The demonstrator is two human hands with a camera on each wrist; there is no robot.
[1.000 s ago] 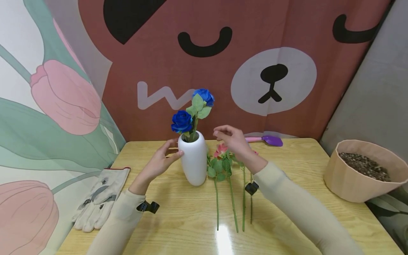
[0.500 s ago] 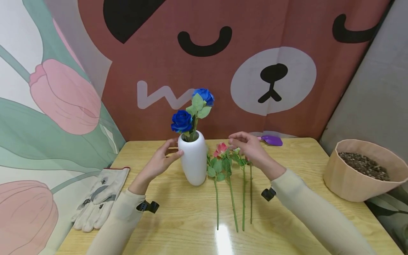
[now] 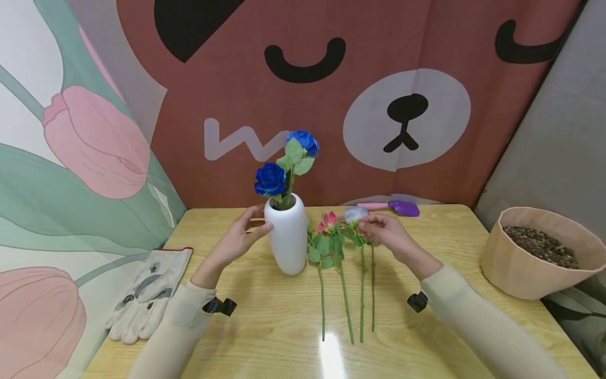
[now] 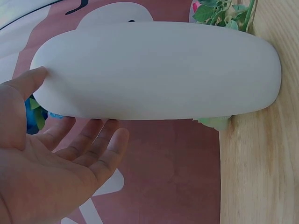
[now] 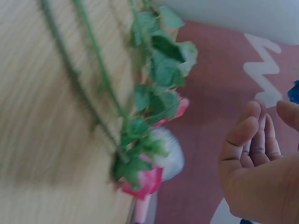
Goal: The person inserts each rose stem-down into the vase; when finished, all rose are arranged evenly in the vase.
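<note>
A white vase (image 3: pixel 290 239) stands on the table with two blue roses (image 3: pixel 270 180) in it. My left hand (image 3: pixel 239 239) steadies it near the top, thumb at the front and fingers along the far side; the left wrist view shows the thumb by the rim (image 4: pixel 39 74). Several stemmed flowers lie right of the vase, among them a pink-red one (image 3: pixel 327 222) and a pale grey-blue one (image 3: pixel 355 214). My right hand (image 3: pixel 393 237) is over their heads, fingers loosely bent. In the right wrist view a pink flower (image 5: pixel 145 182) lies apart from that hand, which holds nothing.
Behind the flowers lies a small purple shovel (image 3: pixel 404 208) with a pink handle. A tan pot (image 3: pixel 516 263) of dark soil mix stands at the right edge. White and grey work gloves (image 3: pixel 151 295) lie at the left. A bear-print curtain (image 3: pixel 227 95) hangs behind the table.
My right hand has moved right and toward me, from beside the vase to over the right-hand flowers, uncovering the pale one. The left hand stays on the vase.
</note>
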